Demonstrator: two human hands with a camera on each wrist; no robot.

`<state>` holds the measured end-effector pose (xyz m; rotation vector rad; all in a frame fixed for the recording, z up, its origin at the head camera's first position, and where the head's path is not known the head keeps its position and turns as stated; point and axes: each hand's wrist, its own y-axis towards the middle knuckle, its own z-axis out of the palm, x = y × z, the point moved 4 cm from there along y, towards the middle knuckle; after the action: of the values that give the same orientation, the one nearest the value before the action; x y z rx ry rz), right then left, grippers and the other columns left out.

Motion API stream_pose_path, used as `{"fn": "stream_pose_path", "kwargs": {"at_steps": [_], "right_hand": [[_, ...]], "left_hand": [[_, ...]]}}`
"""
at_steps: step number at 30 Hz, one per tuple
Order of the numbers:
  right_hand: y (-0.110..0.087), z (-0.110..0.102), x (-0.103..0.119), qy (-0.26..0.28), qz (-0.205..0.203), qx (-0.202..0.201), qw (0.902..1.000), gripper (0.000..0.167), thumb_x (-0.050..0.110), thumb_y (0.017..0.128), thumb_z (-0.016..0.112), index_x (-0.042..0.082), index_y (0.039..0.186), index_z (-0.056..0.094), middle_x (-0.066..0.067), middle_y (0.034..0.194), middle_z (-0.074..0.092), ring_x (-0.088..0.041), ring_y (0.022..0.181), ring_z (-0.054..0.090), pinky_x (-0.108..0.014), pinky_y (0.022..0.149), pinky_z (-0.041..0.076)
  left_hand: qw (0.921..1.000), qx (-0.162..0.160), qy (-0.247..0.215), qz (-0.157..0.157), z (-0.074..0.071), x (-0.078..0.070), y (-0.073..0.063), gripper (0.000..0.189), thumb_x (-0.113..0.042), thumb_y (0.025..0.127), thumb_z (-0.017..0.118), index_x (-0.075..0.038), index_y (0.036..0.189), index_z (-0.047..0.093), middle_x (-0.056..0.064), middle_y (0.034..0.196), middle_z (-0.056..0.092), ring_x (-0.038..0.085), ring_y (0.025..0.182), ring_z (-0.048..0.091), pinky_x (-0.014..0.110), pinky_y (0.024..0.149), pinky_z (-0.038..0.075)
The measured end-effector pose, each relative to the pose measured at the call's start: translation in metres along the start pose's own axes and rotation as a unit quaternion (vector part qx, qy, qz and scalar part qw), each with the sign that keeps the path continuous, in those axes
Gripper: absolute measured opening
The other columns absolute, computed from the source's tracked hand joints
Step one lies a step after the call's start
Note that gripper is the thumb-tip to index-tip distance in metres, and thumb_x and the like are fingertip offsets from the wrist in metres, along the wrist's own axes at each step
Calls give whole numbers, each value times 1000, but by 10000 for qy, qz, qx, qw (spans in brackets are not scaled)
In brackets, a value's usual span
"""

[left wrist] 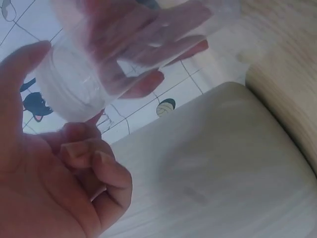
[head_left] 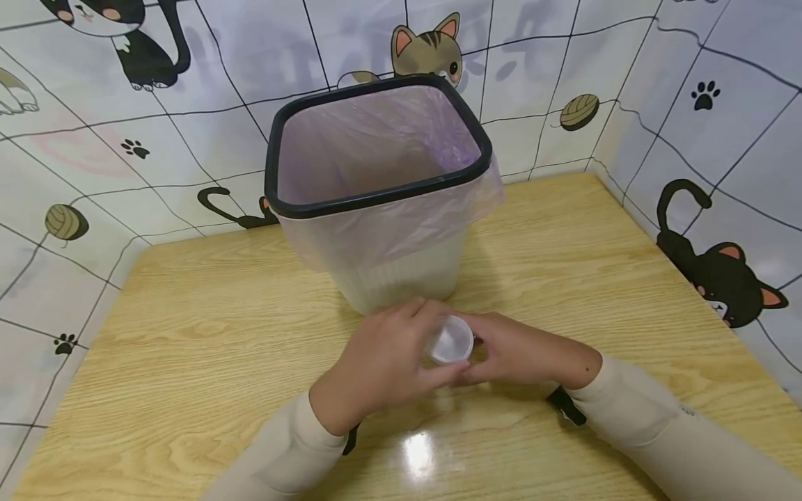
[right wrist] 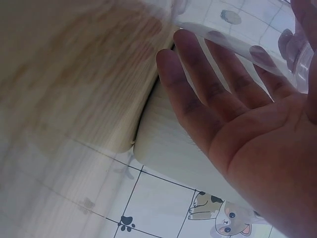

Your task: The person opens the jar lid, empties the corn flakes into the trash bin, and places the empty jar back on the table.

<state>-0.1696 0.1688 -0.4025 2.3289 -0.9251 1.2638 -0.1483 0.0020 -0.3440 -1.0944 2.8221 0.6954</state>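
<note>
Between the two hands stands a clear plastic jar, its round translucent lid [head_left: 450,339] facing up in the head view. My left hand [head_left: 391,355] pinches the lid between thumb and curled index finger, as the left wrist view shows. The other left fingers fold in beside the lid [left wrist: 72,84]. My right hand [head_left: 523,349] holds the jar from the right, fingers along its see-through wall [left wrist: 148,44]. Through the clear plastic, in the right wrist view, the right hand [right wrist: 237,104] shows long, slightly bent fingers.
A white trash bin [head_left: 401,278] with a black rim [head_left: 376,202] stands just beyond the hands, lined with a pale purple bag [head_left: 388,236]. Everything is on a wood-grain table [head_left: 219,348]. Cat-patterned walls [head_left: 207,153] close off the back and the sides.
</note>
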Motion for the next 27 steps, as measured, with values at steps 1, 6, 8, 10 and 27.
{"fn": "stream_pose_path", "kwargs": {"at_steps": [1, 6, 8, 10, 27], "right_hand": [[0, 0, 0, -1, 5, -4, 10000, 57, 39, 84, 79, 29, 134, 53, 15, 122, 64, -6, 111, 63, -28, 94, 53], [2, 0, 1, 44, -12, 3, 10000, 54, 37, 84, 79, 31, 131, 54, 16, 120, 65, -6, 108, 63, -28, 91, 54], [2, 0, 1, 50, -34, 0, 10000, 52, 35, 84, 80, 31, 129, 55, 15, 118, 65, -7, 106, 64, -28, 90, 55], [2, 1, 1, 49, -56, -12, 10000, 51, 34, 84, 80, 30, 128, 55, 15, 117, 66, -6, 104, 64, -28, 88, 55], [1, 2, 1, -436, -64, 7, 9990, 48, 35, 88, 76, 22, 130, 56, 11, 120, 67, -5, 109, 63, -28, 92, 53]], "left_hand": [[9999, 32, -46, -112, 0, 0, 0, 52, -55, 80, 74, -16, 114, 65, -5, 93, 66, 8, 76, 61, 26, 65, 50], [9987, -35, 3, -507, 1, 0, 1, 56, -60, 75, 77, -14, 104, 65, -6, 87, 66, 8, 69, 59, 24, 59, 48], [9983, -122, 65, -569, 1, 0, 2, 56, -62, 74, 77, -14, 100, 65, -6, 83, 64, 8, 66, 58, 23, 57, 47], [9979, -214, 105, -610, 1, 0, 2, 56, -62, 72, 78, -14, 98, 65, -6, 82, 63, 9, 64, 57, 23, 55, 46], [9972, -377, 596, 264, 5, -3, 0, 50, -65, 79, 68, -24, 107, 65, -6, 79, 58, 8, 58, 53, 24, 45, 39]]}}
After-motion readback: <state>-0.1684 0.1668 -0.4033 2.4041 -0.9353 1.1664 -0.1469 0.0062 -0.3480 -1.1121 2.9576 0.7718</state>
